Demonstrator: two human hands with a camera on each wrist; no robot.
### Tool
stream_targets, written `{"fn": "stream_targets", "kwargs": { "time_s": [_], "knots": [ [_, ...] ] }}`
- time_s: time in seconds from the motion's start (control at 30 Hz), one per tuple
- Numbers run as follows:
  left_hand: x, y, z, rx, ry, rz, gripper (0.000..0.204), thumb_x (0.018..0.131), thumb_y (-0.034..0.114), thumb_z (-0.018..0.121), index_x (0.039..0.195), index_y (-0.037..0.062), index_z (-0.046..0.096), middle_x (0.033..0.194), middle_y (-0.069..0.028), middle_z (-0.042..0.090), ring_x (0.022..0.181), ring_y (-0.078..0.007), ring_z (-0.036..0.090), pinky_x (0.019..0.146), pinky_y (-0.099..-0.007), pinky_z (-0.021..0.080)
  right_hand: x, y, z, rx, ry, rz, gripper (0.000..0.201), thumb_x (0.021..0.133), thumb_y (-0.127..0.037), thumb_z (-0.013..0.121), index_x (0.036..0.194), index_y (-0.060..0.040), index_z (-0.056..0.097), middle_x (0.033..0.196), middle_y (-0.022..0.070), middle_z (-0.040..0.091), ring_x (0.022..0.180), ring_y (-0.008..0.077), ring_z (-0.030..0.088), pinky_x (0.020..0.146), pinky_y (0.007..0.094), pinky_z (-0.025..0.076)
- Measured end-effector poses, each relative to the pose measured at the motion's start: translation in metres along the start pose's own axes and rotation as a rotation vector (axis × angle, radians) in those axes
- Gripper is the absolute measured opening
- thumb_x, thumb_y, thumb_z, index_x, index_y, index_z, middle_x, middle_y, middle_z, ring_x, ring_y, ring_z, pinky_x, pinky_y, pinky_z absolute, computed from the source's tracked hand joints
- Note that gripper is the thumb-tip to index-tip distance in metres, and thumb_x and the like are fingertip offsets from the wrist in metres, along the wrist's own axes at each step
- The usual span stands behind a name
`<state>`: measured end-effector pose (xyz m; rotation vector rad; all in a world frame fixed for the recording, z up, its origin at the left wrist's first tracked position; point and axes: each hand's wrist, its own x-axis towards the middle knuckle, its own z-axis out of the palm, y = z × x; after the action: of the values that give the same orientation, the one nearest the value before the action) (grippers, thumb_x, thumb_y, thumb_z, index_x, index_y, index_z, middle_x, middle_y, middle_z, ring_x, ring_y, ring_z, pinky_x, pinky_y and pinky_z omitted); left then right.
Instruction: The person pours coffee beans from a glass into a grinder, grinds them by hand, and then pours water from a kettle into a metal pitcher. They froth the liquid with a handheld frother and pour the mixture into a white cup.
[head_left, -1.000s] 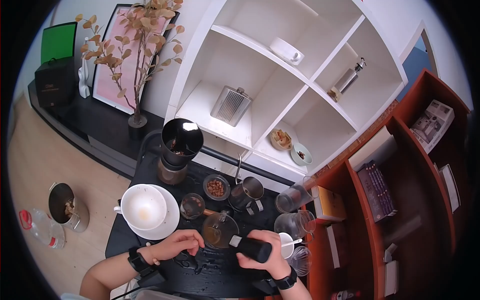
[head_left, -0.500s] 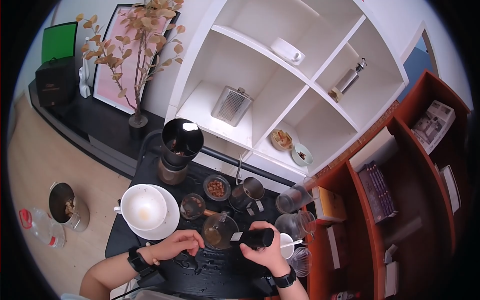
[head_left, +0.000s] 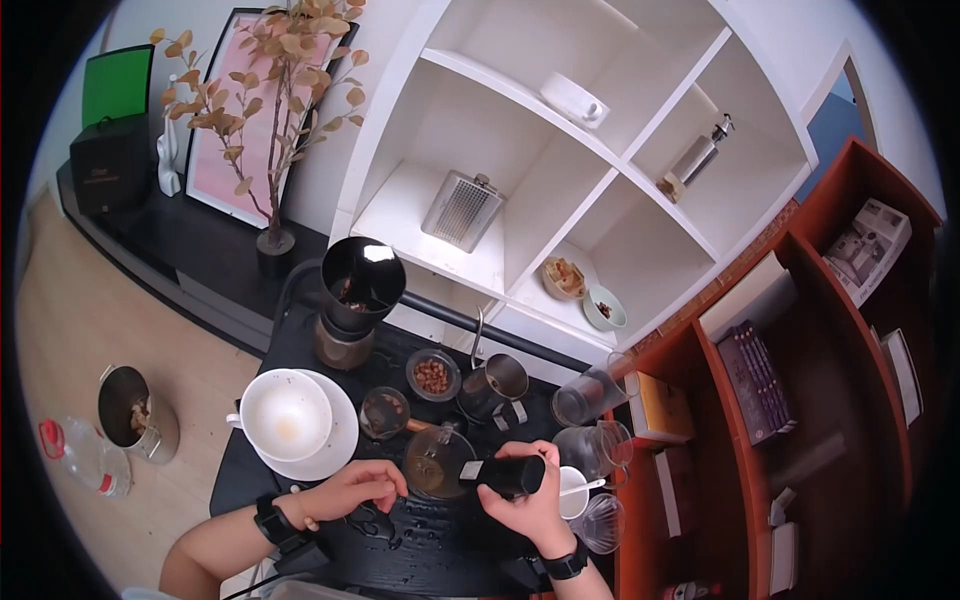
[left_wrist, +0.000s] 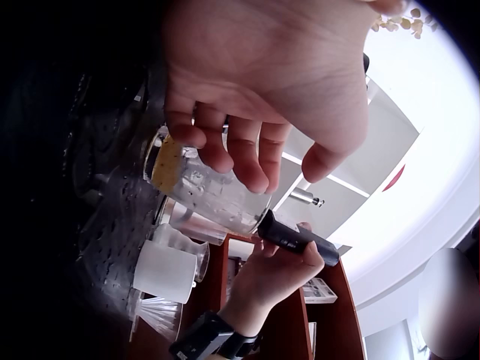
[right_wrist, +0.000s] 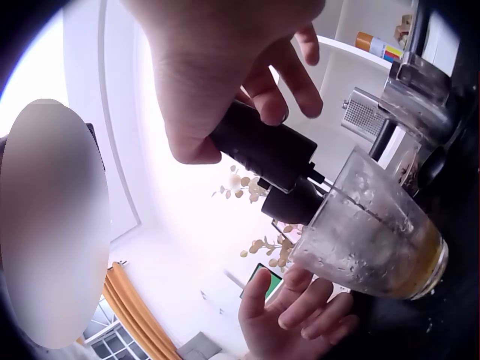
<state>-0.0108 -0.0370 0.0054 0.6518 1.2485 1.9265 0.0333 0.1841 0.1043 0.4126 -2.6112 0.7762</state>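
My right hand (head_left: 527, 508) grips a black cylindrical hand-held tool (head_left: 508, 474), held level with its tip pointing left at a glass cup (head_left: 437, 462) holding a little amber liquid. In the right wrist view the tool (right_wrist: 262, 150) has a thin stem reaching into the glass cup (right_wrist: 375, 232). My left hand (head_left: 350, 487) rests on the black tray (head_left: 430, 545) just left of the glass, fingers loosely curled and holding nothing. In the left wrist view its fingers (left_wrist: 247, 150) hang over the glass cup (left_wrist: 210, 187), with the tool (left_wrist: 296, 238) beyond.
A white cup on a saucer (head_left: 285, 412) sits at the left, with a black grinder (head_left: 358, 290) behind it. A bowl of beans (head_left: 432, 375), a steel pitcher (head_left: 493, 385), glass jars (head_left: 585, 395) and a small white cup (head_left: 572, 492) crowd the tray. Shelves stand behind and to the right.
My right hand has lifted the black tool and brought its tip up to the glass cup. My left hand has stayed put.
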Motion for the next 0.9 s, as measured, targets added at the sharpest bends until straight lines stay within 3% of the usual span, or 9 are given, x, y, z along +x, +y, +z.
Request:
{"fn": "stream_targets", "kwargs": {
  "time_s": [0.1,0.2,0.37,0.47,0.6,0.67,0.8,0.87,0.9],
  "knots": [
    [0.000,-0.001,0.000,-0.006,0.005,0.003,0.016,0.085,0.017,0.044,0.090,0.0045,0.053,0.067,0.0005,0.050,0.064,-0.0062,0.048,0.061,-0.0188,0.039,-0.008,-0.002,0.010,0.496,0.037,0.295,0.030,0.055,-0.018,0.069,0.081,-0.0073,0.056,0.085,0.0016,0.056,0.076,0.0167,0.053,0.077,0.0307,0.032],
    [0.000,-0.002,0.000,-0.002,0.000,0.004,0.016,0.085,0.017,0.044,0.089,0.0046,0.053,0.067,0.0005,0.050,0.064,-0.0062,0.048,0.061,-0.0188,0.038,-0.001,0.001,0.003,0.402,-0.034,0.143,0.023,0.055,-0.018,0.068,0.074,-0.0083,0.058,0.085,0.0018,0.057,0.078,0.0147,0.054,0.078,0.0303,0.031],
    [0.000,-0.001,0.000,0.002,0.005,0.015,0.017,0.085,0.018,0.043,0.089,0.0047,0.053,0.067,0.0005,0.050,0.064,-0.0062,0.047,0.061,-0.0191,0.038,0.001,0.005,0.000,0.213,0.147,0.150,0.021,0.055,-0.019,0.069,0.070,-0.0090,0.059,0.080,0.0018,0.058,0.075,0.0151,0.055,0.078,0.0301,0.030],
    [0.000,-0.001,-0.001,0.003,0.004,0.007,0.017,0.085,0.018,0.043,0.089,0.0048,0.053,0.067,0.0006,0.050,0.064,-0.0062,0.048,0.061,-0.0191,0.038,0.000,0.004,-0.001,0.337,-0.042,0.085,0.026,0.056,-0.021,0.070,0.074,-0.0075,0.057,0.080,0.0017,0.058,0.074,0.0159,0.055,0.077,0.0312,0.031],
    [0.001,-0.002,0.001,0.007,0.017,0.005,0.019,0.085,0.021,0.043,0.088,0.0041,0.053,0.067,-0.0004,0.051,0.064,-0.0070,0.048,0.062,-0.0194,0.036,-0.004,0.009,0.001,0.276,0.150,0.130,0.030,0.056,-0.021,0.070,0.079,-0.0073,0.056,0.078,0.0016,0.057,0.073,0.0180,0.054,0.077,0.0300,0.032],
    [0.001,0.000,0.001,0.016,0.033,-0.006,0.022,0.085,0.023,0.043,0.088,0.0034,0.052,0.067,-0.0015,0.052,0.064,-0.0079,0.048,0.063,-0.0197,0.034,-0.003,0.004,-0.002,0.344,-0.020,0.139,0.030,0.055,-0.021,0.070,0.078,-0.0071,0.056,0.077,0.0020,0.057,0.071,0.0181,0.054,0.077,0.0304,0.032],
    [0.001,-0.003,-0.001,0.011,0.027,0.011,0.021,0.085,0.022,0.043,0.089,0.0038,0.053,0.067,-0.0007,0.051,0.064,-0.0072,0.048,0.062,-0.0196,0.036,-0.024,0.020,-0.008,0.360,0.281,-0.009,0.048,0.050,-0.026,0.073,0.086,-0.0029,0.052,0.086,0.0085,0.055,0.082,0.0181,0.050,0.074,0.0312,0.035],
    [0.001,-0.004,-0.003,-0.001,0.029,0.015,0.019,0.085,0.020,0.043,0.089,0.0045,0.053,0.068,0.0002,0.051,0.064,-0.0065,0.048,0.061,-0.0192,0.038,-0.043,0.025,-0.023,0.582,0.288,-0.139,0.068,0.053,-0.024,0.075,0.108,-0.0011,0.042,0.101,0.0147,0.050,0.094,0.0219,0.048,0.081,0.0323,0.037],
    [0.001,-0.004,-0.003,-0.005,0.027,0.012,0.019,0.085,0.020,0.043,0.090,0.0044,0.053,0.068,0.0001,0.051,0.064,-0.0066,0.048,0.062,-0.0192,0.038,-0.050,0.017,-0.019,0.680,0.496,-0.105,0.065,0.057,-0.030,0.074,0.105,-0.0022,0.039,0.095,0.0124,0.048,0.091,0.0208,0.047,0.078,0.0322,0.039]
  ]
}}
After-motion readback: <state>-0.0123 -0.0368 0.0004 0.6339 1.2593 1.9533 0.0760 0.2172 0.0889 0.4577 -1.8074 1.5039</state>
